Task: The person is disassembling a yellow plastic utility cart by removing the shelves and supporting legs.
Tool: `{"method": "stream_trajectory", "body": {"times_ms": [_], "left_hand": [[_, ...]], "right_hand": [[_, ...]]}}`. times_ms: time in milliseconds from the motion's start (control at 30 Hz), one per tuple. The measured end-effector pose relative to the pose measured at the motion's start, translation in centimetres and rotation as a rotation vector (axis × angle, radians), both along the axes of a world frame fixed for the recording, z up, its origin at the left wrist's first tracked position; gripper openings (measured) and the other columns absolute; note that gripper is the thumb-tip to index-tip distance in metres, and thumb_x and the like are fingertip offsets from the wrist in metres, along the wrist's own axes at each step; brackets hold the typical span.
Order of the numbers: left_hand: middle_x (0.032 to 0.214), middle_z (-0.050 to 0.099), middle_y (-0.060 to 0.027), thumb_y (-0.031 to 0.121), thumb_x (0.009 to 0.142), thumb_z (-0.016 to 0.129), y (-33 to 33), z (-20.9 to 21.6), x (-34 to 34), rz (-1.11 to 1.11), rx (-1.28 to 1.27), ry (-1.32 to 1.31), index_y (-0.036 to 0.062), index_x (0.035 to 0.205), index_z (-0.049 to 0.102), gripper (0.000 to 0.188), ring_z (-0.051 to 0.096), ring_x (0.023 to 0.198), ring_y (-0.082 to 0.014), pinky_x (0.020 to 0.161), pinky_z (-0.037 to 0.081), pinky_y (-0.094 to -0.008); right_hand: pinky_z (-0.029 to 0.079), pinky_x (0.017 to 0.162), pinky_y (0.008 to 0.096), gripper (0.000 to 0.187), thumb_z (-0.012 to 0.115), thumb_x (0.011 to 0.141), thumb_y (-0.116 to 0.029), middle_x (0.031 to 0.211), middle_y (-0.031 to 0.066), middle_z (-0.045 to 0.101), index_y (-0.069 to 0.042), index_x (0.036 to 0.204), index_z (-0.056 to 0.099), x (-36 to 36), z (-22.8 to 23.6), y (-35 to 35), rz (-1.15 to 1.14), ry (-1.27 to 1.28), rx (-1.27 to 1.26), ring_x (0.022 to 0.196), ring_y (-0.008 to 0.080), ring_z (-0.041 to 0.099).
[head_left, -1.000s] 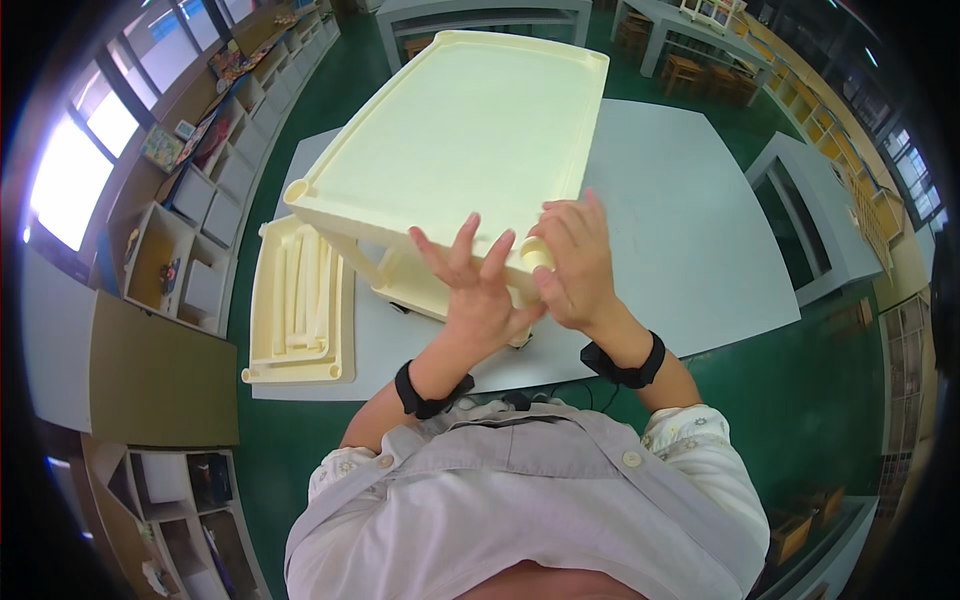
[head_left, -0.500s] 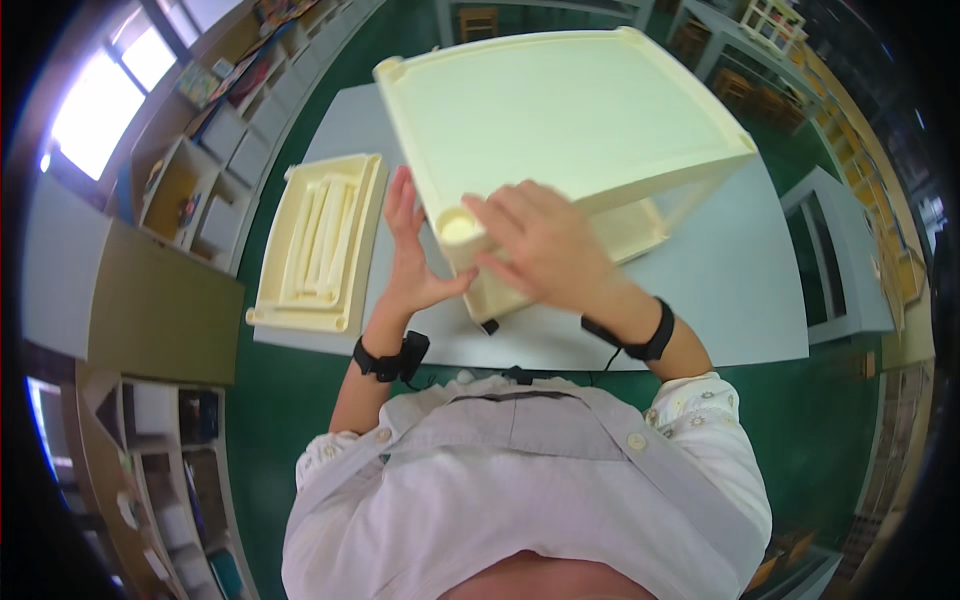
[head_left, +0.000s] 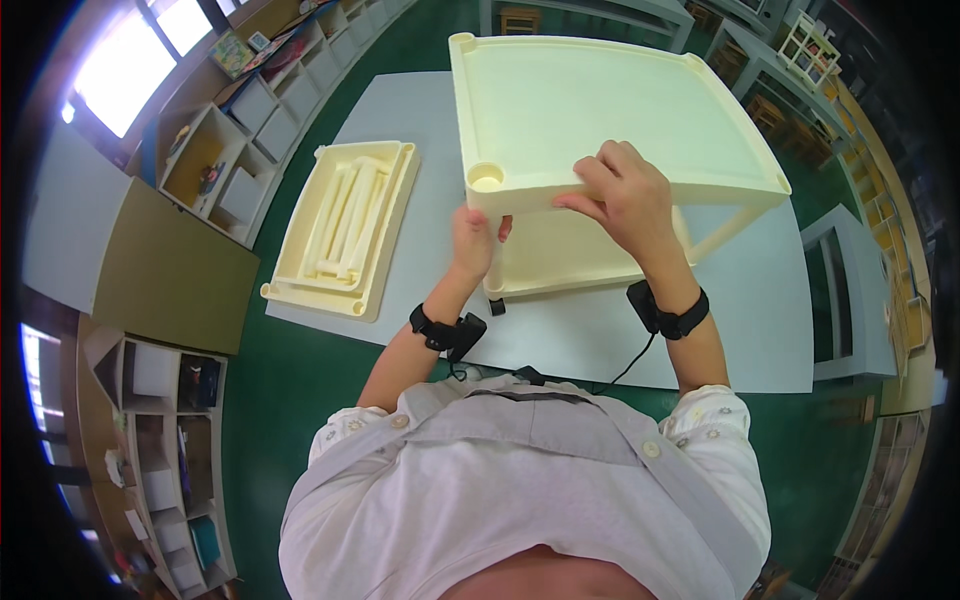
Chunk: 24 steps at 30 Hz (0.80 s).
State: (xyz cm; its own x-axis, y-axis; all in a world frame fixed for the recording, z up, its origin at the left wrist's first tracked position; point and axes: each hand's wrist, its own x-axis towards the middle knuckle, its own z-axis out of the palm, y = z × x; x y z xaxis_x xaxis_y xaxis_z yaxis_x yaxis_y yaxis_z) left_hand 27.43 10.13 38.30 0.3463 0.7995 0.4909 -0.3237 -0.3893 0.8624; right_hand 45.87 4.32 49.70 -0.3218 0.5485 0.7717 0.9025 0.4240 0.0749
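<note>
A cream plastic two-tier cart stands before me, its flat top tray raised on posts over a lower tray. Under the near left corner, my left hand is closed around the corner post, which it mostly hides. My right hand grips the front rim of the top tray, thumb against its front face and fingers curled over the top. To the right, another post joins the two tiers. A black caster shows below the lower tray's near left corner.
Left of the cart, another cream tray holds a smaller tray and several loose posts. Both rest on a grey table. Low shelves and a cabinet line the left side; a grey bench stands at right.
My left hand, spread beside the corner before, has closed around the post below it. My right hand has gone from the near left corner rightward along the front rim. The whole view has shifted.
</note>
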Motion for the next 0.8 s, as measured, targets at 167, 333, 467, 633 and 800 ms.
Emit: {"method": "stream_trajectory", "body": {"times_ms": [167,333,467,633,800], "left_hand": [[0.053,0.044,-0.0035,0.071,0.077,0.030,-0.2,0.2,-0.4,0.100,-0.044,-0.117,0.0006,0.083,0.050,0.073,0.041,0.045,-0.0103,0.043,0.032,-0.0234],[0.052,0.044,-0.0030,0.071,0.078,0.031,0.2,0.3,-1.2,0.077,-0.080,-0.147,0.0004,0.073,0.049,0.073,0.041,0.042,-0.0101,0.040,0.031,-0.0226],[0.051,0.045,-0.0033,0.069,0.079,0.032,0.7,-1.1,-2.5,-0.015,-0.077,-0.221,0.0001,0.066,0.049,0.073,0.043,0.041,-0.0098,0.037,0.031,-0.0218],[0.051,0.045,-0.0033,0.068,0.081,0.032,0.8,-0.2,-2.5,0.033,-0.076,-0.217,0.0007,0.073,0.050,0.070,0.042,0.040,-0.0099,0.037,0.031,-0.0213],[0.048,0.043,-0.0016,0.068,0.081,0.028,2.0,-0.3,-3.0,0.055,-0.096,-0.209,0.0032,0.079,0.050,0.068,0.041,0.041,-0.0098,0.038,0.030,-0.0218]], "right_hand": [[0.039,0.043,0.0256,0.039,0.063,0.065,-0.048,0.064,-0.0005,0.043,-0.011,0.065,0.050,-0.6,0.7,0.2,0.044,-0.068,0.064,0.057,0.0137,0.047],[0.039,0.043,0.0260,0.040,0.063,0.066,-0.049,0.060,-0.0006,0.044,-0.011,0.062,0.050,-1.0,1.5,0.6,0.015,-0.054,0.111,0.056,0.0141,0.049],[0.040,0.044,0.0267,0.041,0.063,0.067,-0.048,0.059,-0.0006,0.046,-0.010,0.061,0.051,-0.9,3.0,1.3,-0.002,0.008,0.104,0.056,0.0150,0.050],[0.042,0.046,0.0274,0.040,0.064,0.067,-0.047,0.061,0.0006,0.049,-0.009,0.062,0.052,-1.8,2.0,0.4,0.004,-0.001,0.027,0.059,0.0158,0.052],[0.044,0.051,0.0289,0.035,0.063,0.073,-0.042,0.067,0.0027,0.053,-0.008,0.072,0.055,-0.8,2.0,-1.5,-0.030,0.029,-0.051,0.064,0.0187,0.054]]}}
